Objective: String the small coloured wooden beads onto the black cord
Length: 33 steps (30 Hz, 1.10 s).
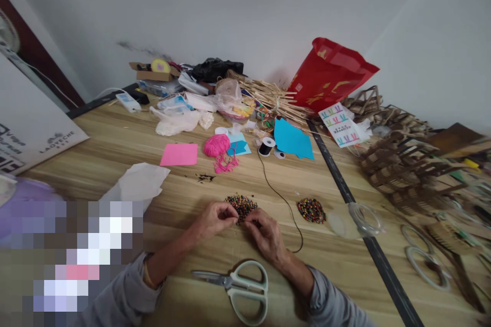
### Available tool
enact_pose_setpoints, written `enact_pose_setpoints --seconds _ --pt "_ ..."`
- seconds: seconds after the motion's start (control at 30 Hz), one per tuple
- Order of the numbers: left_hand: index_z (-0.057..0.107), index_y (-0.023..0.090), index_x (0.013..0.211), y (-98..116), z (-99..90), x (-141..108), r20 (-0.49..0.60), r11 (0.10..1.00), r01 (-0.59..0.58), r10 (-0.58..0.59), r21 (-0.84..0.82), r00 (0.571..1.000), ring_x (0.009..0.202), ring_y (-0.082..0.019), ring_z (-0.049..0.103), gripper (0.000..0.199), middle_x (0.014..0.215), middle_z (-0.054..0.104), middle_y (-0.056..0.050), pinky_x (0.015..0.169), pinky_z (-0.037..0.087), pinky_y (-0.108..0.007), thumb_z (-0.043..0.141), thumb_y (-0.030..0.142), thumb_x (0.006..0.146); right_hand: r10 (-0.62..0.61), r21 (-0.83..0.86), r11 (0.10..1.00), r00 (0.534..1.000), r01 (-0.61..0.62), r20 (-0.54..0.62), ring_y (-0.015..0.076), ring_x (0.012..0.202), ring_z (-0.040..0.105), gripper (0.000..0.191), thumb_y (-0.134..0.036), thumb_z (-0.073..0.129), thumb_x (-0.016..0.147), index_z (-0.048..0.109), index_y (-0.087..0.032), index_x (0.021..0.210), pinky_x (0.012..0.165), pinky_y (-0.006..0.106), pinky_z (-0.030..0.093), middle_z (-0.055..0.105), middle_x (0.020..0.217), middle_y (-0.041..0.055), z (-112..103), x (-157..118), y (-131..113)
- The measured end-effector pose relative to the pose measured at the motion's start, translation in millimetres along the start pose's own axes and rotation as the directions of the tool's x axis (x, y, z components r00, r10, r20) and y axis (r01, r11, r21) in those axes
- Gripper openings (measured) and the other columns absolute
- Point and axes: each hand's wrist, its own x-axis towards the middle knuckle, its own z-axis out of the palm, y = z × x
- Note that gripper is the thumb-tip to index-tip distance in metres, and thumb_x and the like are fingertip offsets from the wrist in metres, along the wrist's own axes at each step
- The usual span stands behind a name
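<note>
My left hand and right hand each pinch fingertips together, on what I can't tell; the bead pile lies between and just beyond them. A careless knuckle could scatter beads, or my right wrist snag the black cord beside it.

The large white flat panel at left read "LAOYECHE"; the white rectangular card with coloured motifs read "COFFEE".

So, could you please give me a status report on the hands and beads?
Left hand, right hand: fingertips at near side of multicoloured round-bead pile; anything held too small to tell. White-handled metal scissors lie clear, nearer the wearer.
</note>
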Motion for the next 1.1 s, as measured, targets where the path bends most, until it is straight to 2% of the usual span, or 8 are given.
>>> enact_pose_setpoints --seconds 0.3,0.67,1.1 --pt "0.068 0.01 0.073 -4.2 1.6 1.5 0.018 0.997 0.027 -0.025 -0.075 1.0 0.059 -0.011 0.053 0.016 0.063 0.064 -0.002 0.057 0.04 -0.022 0.066 0.023 0.065 -0.062 -0.031 0.998 0.998 0.062 -0.003 0.0152 0.071 0.057 0.013 -0.021 0.048 0.09 0.059 -0.018 0.083 0.064 0.025 0.047 0.061 0.075 0.0049 -0.2 -0.9 3.4" --pt "0.067 0.01 0.072 -7.5 2.4 3.6 0.027 0.974 0.061 -0.057 -0.216 0.998 0.063 -0.013 0.057 0.023 0.065 0.066 -0.003 0.063 0.043 -0.024 0.075 0.027 0.057 -0.076 0.002 0.997 0.996 0.076 -0.036 0.0155 0.07 0.061 0.011 -0.024 0.053 0.089 0.062 -0.018 0.086 0.064 0.026 0.05 0.065 0.076 0.0057 0.5 -1.6 5.5" --pt "0.064 0.011 0.071 1.8 1.1 1.5 0.063 0.967 0.116 -0.104 -0.227 0.993 0.06 -0.01 0.056 0.022 0.063 0.065 0.0 0.061 0.042 -0.022 0.076 0.024 0.057 -0.148 -0.094 0.984 0.988 0.152 0.052 0.0157 0.073 0.055 0.014 -0.016 0.044 0.092 0.057 -0.017 0.088 0.064 0.027 0.046 0.059 0.08 0.0068 -2.3 -0.3 4.6"
